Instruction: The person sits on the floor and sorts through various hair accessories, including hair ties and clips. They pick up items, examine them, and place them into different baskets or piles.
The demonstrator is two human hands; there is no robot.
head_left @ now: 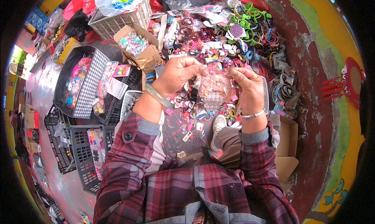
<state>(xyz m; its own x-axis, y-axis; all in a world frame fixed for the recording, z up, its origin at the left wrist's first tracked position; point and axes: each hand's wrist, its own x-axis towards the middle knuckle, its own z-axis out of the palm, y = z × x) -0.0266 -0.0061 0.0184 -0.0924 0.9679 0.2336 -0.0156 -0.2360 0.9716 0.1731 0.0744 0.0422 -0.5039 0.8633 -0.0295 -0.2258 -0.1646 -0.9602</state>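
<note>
In the head view, the person holds a clear bag (215, 85) up in front of the body, over a heap (218, 48) of small, colourful accessories. The left hand (181, 74) pinches the bag's upper left edge between thumb and forefinger; the right hand (249, 87) pinches the upper right edge the same way. The other fingers of both hands curl in toward the palms. The bag spans the gap between the hands, crinkled and see-through, with pinkish contents that are too small and blurred to name. A checked piece (213, 100) shows at its lower part; whether it lies inside the film or behind it cannot be told.

The bag looks light, as fingertip pinches appear enough to bear it. Its film seems thin, soft and rather slippery, likely to fold under pressure and perhaps to tear if pulled hard from both sides. The two upper corners look like the best places to hold, since the bulk hangs lower and would probably shift if squeezed in the middle.

A pale bangle (158, 96) circles the left wrist and a silver bangle (252, 115) the right. Beyond the left hand stands an open cardboard box (150, 57) of small packets; green bands (254, 15) lie at the heap's far side.
</note>
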